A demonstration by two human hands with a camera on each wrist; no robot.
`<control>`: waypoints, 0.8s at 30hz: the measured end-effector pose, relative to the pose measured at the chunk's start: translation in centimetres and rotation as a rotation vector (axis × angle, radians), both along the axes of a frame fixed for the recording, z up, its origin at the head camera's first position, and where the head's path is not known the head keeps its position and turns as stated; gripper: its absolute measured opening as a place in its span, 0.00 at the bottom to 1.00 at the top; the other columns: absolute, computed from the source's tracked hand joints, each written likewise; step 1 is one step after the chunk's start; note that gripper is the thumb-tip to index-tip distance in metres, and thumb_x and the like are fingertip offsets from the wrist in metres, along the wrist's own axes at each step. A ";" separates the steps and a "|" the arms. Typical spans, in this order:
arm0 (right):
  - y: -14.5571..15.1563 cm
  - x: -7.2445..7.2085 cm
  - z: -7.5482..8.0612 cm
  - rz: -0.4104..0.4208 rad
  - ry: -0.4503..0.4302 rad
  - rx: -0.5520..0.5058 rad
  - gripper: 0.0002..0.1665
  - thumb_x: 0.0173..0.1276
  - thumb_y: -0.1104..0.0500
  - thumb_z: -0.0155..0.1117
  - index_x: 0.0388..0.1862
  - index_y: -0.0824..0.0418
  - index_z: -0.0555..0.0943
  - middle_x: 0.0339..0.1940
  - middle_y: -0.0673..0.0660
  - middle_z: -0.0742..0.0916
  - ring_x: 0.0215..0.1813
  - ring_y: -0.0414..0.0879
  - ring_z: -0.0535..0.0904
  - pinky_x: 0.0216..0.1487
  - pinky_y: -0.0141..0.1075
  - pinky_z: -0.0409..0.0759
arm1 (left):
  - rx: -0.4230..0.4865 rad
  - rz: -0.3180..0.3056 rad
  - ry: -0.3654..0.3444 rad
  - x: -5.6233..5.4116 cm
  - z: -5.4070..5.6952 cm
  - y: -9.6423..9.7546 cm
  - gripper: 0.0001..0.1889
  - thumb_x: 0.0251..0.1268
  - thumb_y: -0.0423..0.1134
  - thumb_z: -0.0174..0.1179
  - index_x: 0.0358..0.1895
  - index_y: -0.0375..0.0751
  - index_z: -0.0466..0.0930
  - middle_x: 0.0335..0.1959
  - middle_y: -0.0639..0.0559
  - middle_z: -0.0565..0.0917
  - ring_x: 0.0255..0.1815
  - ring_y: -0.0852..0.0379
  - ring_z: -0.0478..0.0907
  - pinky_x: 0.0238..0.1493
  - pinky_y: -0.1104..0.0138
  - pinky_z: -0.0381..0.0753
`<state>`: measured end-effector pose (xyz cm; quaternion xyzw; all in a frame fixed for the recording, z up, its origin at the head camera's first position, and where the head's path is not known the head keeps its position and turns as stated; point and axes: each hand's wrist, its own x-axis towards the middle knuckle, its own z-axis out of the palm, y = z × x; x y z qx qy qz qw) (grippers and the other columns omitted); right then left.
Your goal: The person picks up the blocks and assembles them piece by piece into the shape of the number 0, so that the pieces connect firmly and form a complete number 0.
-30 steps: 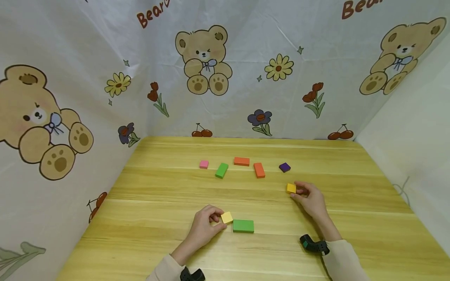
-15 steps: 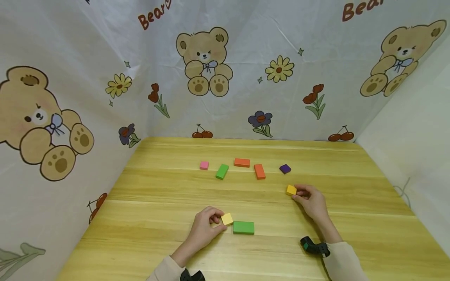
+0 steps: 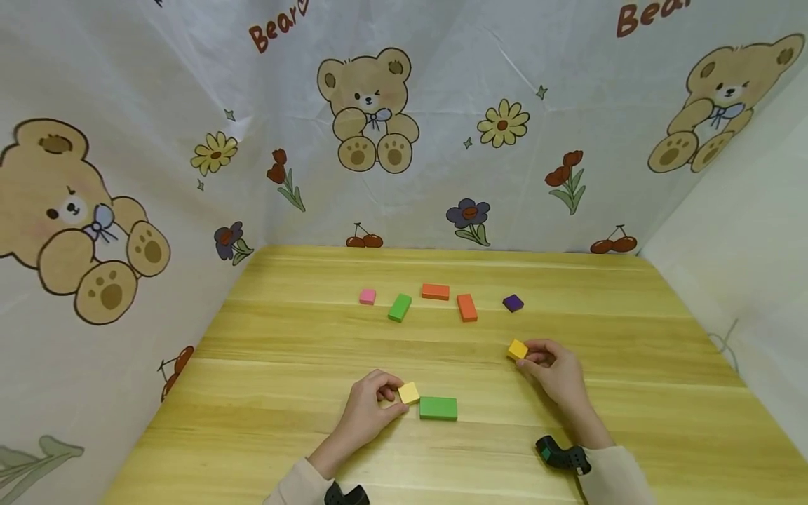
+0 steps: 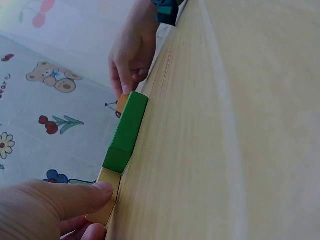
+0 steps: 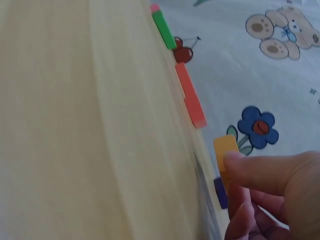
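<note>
My left hand pinches a pale yellow block between thumb and fingers. Just right of that block lies a longer green block on the table; in the left wrist view the two appear to touch end to end. Farther right, my right hand holds an orange-yellow block by thumb and fingertips. The right wrist view shows this yellow block under the thumb, raised off the tabletop. Behind it sits a small dark purple block.
Along the back of the wooden table lie a pink block, a smaller green block, an orange-red block and a second, slanted orange-red block. A bear-print cloth hangs behind.
My right hand has moved slightly left and toward me with the orange-yellow block, which has turned a little. The left hand and its pale yellow block have stayed in place.
</note>
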<state>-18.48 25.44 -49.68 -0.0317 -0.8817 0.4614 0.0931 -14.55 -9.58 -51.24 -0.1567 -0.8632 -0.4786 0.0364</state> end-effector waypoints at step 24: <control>-6.2 4.2 1.2 0.361 -0.172 -0.134 0.20 0.50 0.68 0.77 0.42 0.68 0.81 0.30 0.59 0.84 0.29 0.39 0.79 0.28 0.29 0.79 | 0.011 -0.006 -0.002 0.1 0.2 0.0 0.15 0.48 0.33 0.75 0.41 0.41 0.84 0.32 0.57 0.80 0.31 0.66 0.74 0.36 0.72 0.77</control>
